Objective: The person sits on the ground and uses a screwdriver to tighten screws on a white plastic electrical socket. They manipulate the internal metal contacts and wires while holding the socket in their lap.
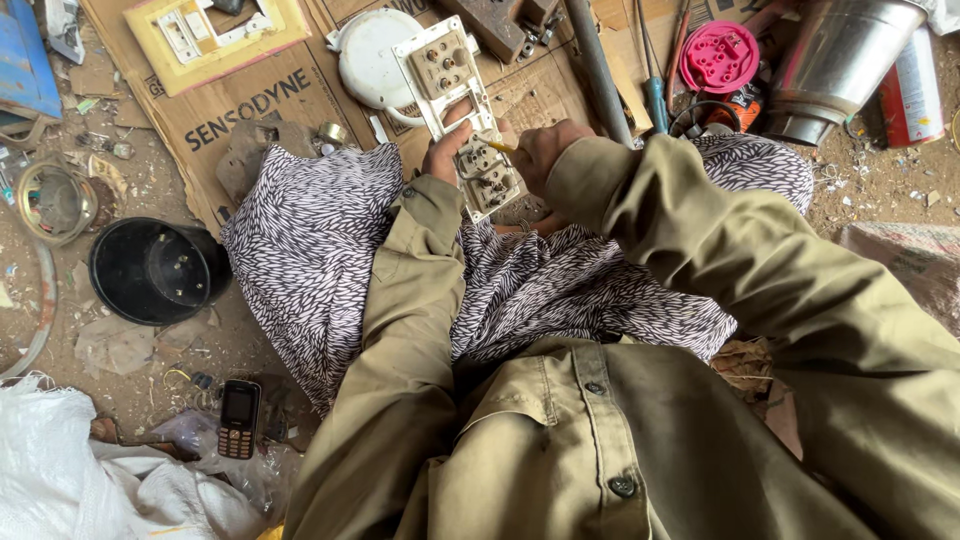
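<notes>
- Dusty ground strewn with scrap and flattened cardboard (215, 110) serves as the work area; the person sits low, patterned cloth over the knees.
- Left hand (447, 150) is wrapped around the edge of a cream socket board (462, 110), thumb over the front, holding it tilted up from the lap.
- Right hand (545, 152) is curled shut around a slim tool with a yellow handle (502, 147), probably a screwdriver, its tip against the lower sockets of the board.
- Judging by this, a screw or fitting on the board is being worked; the next move likely calls for a steady left-hand hold while the tool turns without slipping off.
- Room is tight ahead: a white round fitting (368, 55) lies touching the board's upper end, a metal pipe (598, 70) runs just right of the hands, and a pink plug disc (718, 55) and steel bucket (840, 55) sit beyond it.
- More open ground lies left, near the black tub (150, 272) and mobile phone (240, 418).
</notes>
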